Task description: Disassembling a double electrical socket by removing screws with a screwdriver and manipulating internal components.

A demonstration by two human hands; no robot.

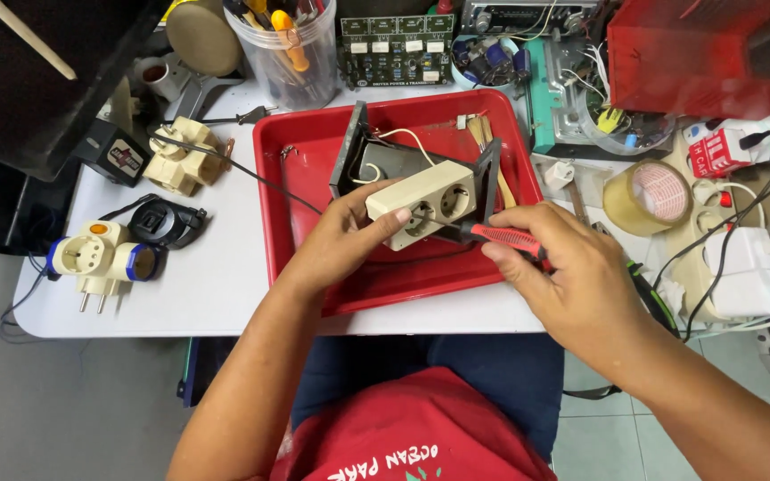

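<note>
Right hand [572, 285] grip pinches red-handled screwdriver [503, 237], shaft pointing left into cream plastic double socket [422, 207]; left hand [342, 240] grip clasps socket, long axis tilted up-right.

Counts, clock dirs from tray centre: 1 red tray [282, 169]. 1 cream double socket [425, 207] at centre, w/ 2 outlets. 1 red-handled screwdriver [503, 237] at 4. 2 hands: left hand [342, 240], right hand [572, 276]. 2 cream plug adapters at 9: upper adapter [180, 156], lower adapter [100, 258]. 1 tape roll [648, 198] at 3. 1 clear tool cup [285, 49] at 11. 1 green circuit board [396, 49] at 12.
</note>
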